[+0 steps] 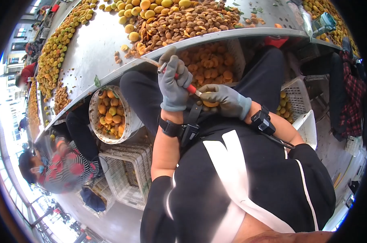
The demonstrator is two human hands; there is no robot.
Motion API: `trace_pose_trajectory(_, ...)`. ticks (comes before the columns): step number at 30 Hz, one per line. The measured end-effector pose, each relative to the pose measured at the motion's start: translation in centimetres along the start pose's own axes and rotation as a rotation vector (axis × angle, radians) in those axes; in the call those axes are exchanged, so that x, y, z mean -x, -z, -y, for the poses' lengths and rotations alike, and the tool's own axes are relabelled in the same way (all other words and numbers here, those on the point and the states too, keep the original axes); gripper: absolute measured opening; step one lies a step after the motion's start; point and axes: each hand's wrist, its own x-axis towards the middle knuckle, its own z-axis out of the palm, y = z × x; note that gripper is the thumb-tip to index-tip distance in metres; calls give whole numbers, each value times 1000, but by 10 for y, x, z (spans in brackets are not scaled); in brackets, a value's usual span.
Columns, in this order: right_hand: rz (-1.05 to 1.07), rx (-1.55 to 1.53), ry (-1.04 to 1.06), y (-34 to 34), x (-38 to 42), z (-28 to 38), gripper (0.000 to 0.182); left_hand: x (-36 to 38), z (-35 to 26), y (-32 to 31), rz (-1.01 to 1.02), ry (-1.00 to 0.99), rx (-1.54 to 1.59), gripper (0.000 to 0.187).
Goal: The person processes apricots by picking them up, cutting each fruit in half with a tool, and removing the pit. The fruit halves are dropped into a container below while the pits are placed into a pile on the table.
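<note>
My left hand [173,83], in a grey glove, is wrapped round a slim red-handled tool [191,88]. Its short pale tip points at the fruit in my other hand. My right hand [226,98], gloved too, pinches an orange fruit [210,103], which its fingers partly cover. Both hands are close together above my lap, just in front of the metal table's edge. A crate of orange fruit halves [209,65] stands below the table, beyond my hands.
The metal table [84,48] bears brown pits [187,22] and whole fruit [62,54]. A white bucket of fruit [110,115] stands left, above stacked crates [128,174]. A crate [298,95] is at right. One co-worker [66,166] sits left, another in plaid [351,93] right.
</note>
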Motion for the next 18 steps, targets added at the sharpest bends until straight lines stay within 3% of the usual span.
trace_pose_trajectory(2,38,267,226,2,1,-6,40,2,-1,-6,-48,-57,-95,22)
trace_pose_trajectory(5,13,262,235,-6,9,-5,45,4,-4,-13,4,-139,-124,19)
trace_pose_trajectory(8,-8,387,187,-5,15,0,45,5,-4,-17,89,-134,-162,18)
trace_pose_trajectory(12,-44,317,187,-9,19,-2,41,8,-5,-22,111,-112,-206,17)
trace_pose_trajectory(18,-60,410,272,-11,21,-3,39,10,-4,-18,156,-88,-103,18)
